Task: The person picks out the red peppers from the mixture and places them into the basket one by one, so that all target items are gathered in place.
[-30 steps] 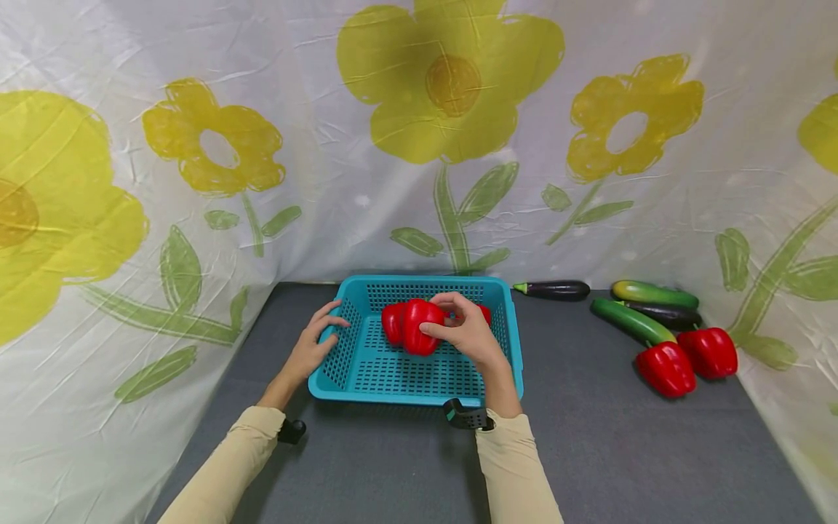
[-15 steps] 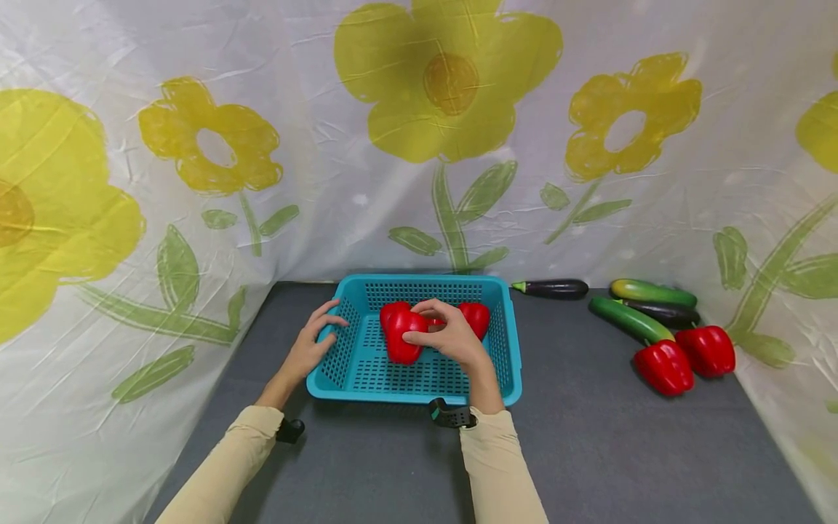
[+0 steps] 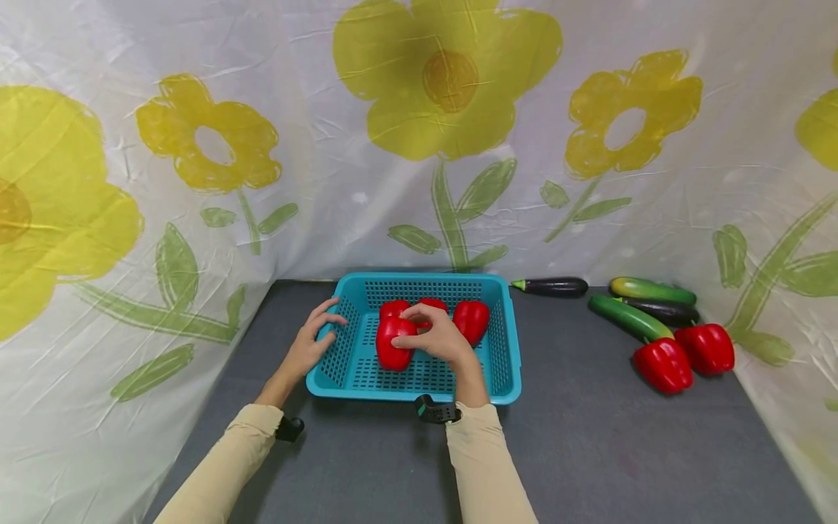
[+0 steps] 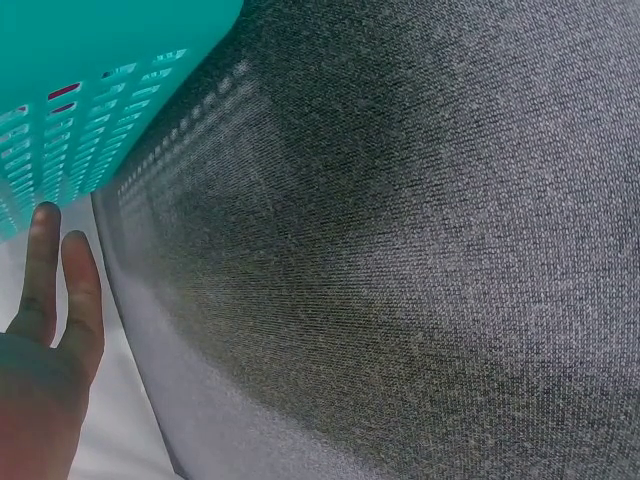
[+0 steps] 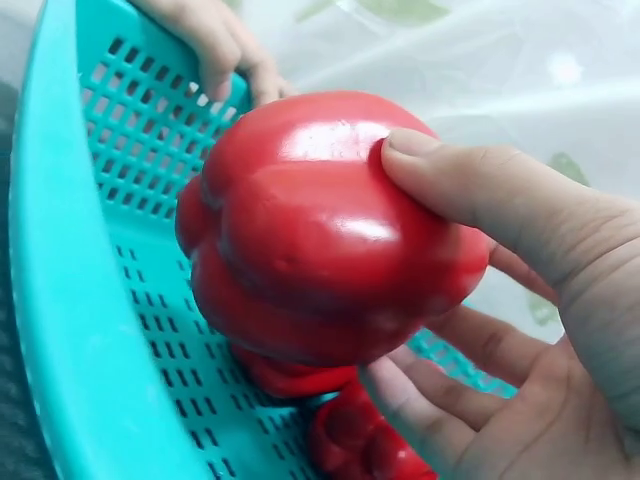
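My right hand [image 3: 441, 336] holds a glossy red bell pepper [image 3: 390, 346] over the left-middle of a turquoise plastic basket [image 3: 419, 277]. In the right wrist view the thumb presses on top of this pepper [image 5: 320, 220], with the fingers beneath it. Three more red peppers lie in the basket: one behind the held one [image 3: 394, 308], one at the back middle [image 3: 435, 303], partly covered by the hand, and one to the right [image 3: 471, 322]. My left hand [image 3: 313, 342] rests at the basket's left rim, fingers relaxed and spread; the left wrist view shows two fairly straight fingers [image 4: 82, 300] near the perforated wall.
Right of the basket by the back cloth lies an eggplant [image 3: 553, 287]. Farther right are a yellow-green zucchini [image 3: 653, 291], a second eggplant [image 3: 664, 313], a green zucchini [image 3: 630, 318] and two red peppers [image 3: 663, 365]. A flowered cloth [image 3: 366, 211] hangs behind the dark grey table [image 3: 589, 437].
My right hand has carried the held pepper left and slightly toward me inside the basket, uncovering the right-hand pepper and part of the back one. My left hand stays at the rim.
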### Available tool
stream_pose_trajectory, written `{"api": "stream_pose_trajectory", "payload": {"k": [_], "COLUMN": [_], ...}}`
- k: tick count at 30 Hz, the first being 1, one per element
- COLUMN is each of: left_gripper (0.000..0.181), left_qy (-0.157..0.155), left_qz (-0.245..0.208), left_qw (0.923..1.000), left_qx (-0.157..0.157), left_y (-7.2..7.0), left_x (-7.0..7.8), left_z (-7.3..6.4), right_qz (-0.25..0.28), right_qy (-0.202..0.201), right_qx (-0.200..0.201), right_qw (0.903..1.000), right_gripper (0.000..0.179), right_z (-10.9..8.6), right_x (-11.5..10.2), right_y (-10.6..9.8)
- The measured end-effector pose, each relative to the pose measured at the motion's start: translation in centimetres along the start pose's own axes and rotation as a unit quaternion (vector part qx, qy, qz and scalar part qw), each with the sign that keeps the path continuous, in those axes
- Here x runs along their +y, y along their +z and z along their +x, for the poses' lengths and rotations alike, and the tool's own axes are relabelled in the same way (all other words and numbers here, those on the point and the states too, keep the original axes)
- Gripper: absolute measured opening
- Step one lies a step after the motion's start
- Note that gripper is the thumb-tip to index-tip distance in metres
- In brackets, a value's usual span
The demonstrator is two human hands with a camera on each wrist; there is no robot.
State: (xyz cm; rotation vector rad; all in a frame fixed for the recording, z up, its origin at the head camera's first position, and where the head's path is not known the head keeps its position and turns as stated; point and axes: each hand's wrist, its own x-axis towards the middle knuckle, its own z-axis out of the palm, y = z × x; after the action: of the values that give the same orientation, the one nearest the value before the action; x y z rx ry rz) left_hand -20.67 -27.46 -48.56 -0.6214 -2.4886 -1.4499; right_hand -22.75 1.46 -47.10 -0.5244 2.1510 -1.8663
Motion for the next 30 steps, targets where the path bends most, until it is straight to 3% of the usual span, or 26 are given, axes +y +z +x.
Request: {"api": "stream_pose_trajectory", "payload": {"k": [11, 30], "left_gripper": [0.026, 0.025], "left_qy": [-0.007, -0.015], "left_qz": [-0.006, -0.002], "left_qw": [1.0, 0.9999], "left_qx": [-0.001, -0.002], "left_y": [0.0, 0.1], "left_x": [-0.1, 0.2], "left_z": [0.0, 0.0], "right_qz": [0.009, -0.006], "right_qy": [0.025, 0.074], "right_qx": [0.009, -0.005], "right_qw": [0.9996, 0.9973], "right_gripper": [0.051, 0.036], "right_z": [0.1, 0.1], "right_x": [0.6, 1.9], "right_y": [1.0, 1.5]}}
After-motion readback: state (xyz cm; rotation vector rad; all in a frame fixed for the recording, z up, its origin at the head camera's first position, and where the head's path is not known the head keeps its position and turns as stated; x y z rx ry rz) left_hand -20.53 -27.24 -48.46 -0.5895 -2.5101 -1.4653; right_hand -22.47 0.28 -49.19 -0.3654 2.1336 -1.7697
